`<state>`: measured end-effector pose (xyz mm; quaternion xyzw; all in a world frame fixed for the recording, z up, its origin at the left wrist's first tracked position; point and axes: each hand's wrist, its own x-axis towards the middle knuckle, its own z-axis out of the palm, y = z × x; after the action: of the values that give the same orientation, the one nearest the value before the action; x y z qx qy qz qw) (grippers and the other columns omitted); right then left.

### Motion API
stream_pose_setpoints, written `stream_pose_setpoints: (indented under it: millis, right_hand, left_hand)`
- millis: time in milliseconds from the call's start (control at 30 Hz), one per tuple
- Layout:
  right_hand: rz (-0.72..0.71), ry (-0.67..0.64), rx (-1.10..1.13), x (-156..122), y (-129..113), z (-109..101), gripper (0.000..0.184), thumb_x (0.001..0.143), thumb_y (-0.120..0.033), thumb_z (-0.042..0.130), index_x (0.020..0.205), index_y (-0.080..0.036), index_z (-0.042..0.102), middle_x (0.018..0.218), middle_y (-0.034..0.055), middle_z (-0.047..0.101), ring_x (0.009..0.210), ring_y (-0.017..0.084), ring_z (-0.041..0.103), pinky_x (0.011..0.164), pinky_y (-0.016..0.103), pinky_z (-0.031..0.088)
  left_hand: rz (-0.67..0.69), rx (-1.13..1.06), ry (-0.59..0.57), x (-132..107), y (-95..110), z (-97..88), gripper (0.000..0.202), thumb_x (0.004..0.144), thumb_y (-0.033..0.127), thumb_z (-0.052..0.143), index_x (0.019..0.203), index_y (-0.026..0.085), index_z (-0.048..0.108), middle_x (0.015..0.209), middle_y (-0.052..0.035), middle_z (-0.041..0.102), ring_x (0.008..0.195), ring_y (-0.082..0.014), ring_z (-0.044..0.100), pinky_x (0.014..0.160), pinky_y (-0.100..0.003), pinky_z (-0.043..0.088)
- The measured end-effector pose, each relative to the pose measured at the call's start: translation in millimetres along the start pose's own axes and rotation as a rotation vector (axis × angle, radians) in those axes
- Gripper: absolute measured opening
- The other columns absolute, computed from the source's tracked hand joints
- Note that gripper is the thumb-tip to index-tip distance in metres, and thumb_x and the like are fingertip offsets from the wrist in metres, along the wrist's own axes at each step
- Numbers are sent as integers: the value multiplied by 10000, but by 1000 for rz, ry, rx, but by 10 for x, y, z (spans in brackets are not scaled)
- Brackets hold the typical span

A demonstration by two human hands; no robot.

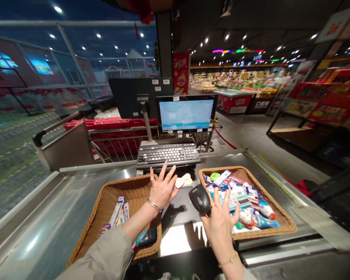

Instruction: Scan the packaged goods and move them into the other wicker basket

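My left hand (162,189) is over the right rim of the left wicker basket (105,194), its thumb and index finger closed on a small white round packet (179,182). A yellow-and-white piece (187,179) shows just beyond it; whether the two are joined is unclear. Inside that basket lie several slim purple-and-white snack bars (116,212) and a dark blue item (147,237). My right hand (221,219) has a black handheld barcode scanner (200,199), its handle mostly hidden by the palm. Some right fingers stretch over the right wicker basket (280,206), full of mixed candy packets (245,198).
A keyboard (168,153) stands behind the baskets, below a lit screen (188,112) and a second monitor's back (137,97). The metal counter (37,221) extends to both sides. Beyond are a cart (119,142) and red display shelves (323,97).
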<state>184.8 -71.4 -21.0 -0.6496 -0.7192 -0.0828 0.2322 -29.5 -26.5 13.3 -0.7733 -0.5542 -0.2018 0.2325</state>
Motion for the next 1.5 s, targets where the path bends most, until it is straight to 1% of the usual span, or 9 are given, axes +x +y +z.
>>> stream_pose_setpoints:
  millis: [133, 333, 533, 633, 867, 1033, 1167, 1300, 1500]
  right_hand:
    - [28, 10, -4, 3, 81, -46, 519, 797, -217, 447, 1312, -192, 509, 1497, 94, 378, 1449, 337, 47, 1060, 603, 158]
    - [78, 29, -13, 16, 208, -91, 489, 818, -224, 452, 1298, -160, 519, 1480, 124, 396, 1449, 346, 37, 1062, 603, 130]
    - [121, 57, -56, 19, 355, -121, 459, 838, -279, 466, 1281, -186, 542, 1467, 116, 420, 1448, 347, 57, 1057, 628, 111]
    - [151, 70, -72, 18, 432, -139, 451, 829, -295, 478, 1256, -180, 565, 1461, 120, 426, 1445, 353, 72, 1059, 619, 113]
    - [219, 89, -79, 22, 600, -188, 433, 840, -281, 477, 1255, -187, 557, 1444, 66, 458, 1454, 313, 43, 1078, 600, 96]
    - [249, 89, -94, 20, 699, -212, 375, 839, -291, 485, 1175, -192, 618, 1415, 87, 492, 1452, 315, 58, 1080, 606, 84]
    - [283, 75, -101, 5, 814, -168, 343, 822, -278, 498, 1118, -189, 647, 1423, 97, 481, 1449, 328, 59, 1077, 608, 84]
    - [319, 59, -116, -19, 929, -134, 368, 804, -272, 503, 1135, -190, 640, 1441, 91, 458, 1443, 346, 80, 1071, 624, 80]
    - [342, 62, -139, -53, 1049, -176, 436, 803, -263, 481, 1217, -189, 596, 1445, 86, 455, 1441, 330, 101, 1071, 606, 118]
  left_hand:
    - [25, -22, 9, 98, 94, 55, 403, 823, 431, 584, 1194, 281, 632, 1472, -61, 431, 1431, -372, 202, 1088, -704, -120]
    - [53, -39, 22, 243, 240, 132, 383, 846, 440, 553, 1182, 277, 637, 1475, -56, 425, 1433, -360, 207, 1092, -699, -122]
    - [104, -62, 45, 405, 407, 203, 362, 864, 426, 528, 1170, 268, 641, 1476, -54, 425, 1435, -349, 203, 1098, -691, -125]
    - [133, -79, 50, 486, 499, 250, 355, 867, 419, 524, 1165, 270, 644, 1475, -52, 424, 1434, -348, 208, 1097, -687, -134]
    - [180, -128, 45, 648, 711, 361, 362, 852, 398, 546, 1181, 277, 639, 1476, -58, 423, 1440, -353, 184, 1098, -685, -128]
    - [208, -147, 35, 736, 859, 434, 367, 837, 397, 568, 1175, 271, 639, 1485, -56, 408, 1445, -347, 171, 1095, -693, -130]
    - [219, -146, 24, 792, 971, 503, 355, 850, 424, 550, 1156, 269, 642, 1490, -40, 403, 1448, -334, 167, 1101, -691, -125]
    - [252, -157, 21, 846, 1091, 573, 341, 847, 433, 556, 1122, 260, 660, 1480, -56, 420, 1445, -344, 176, 1102, -689, -127]
    - [280, -182, 19, 921, 1288, 711, 322, 874, 396, 513, 1120, 248, 658, 1465, -64, 443, 1441, -336, 193, 1106, -678, -132]
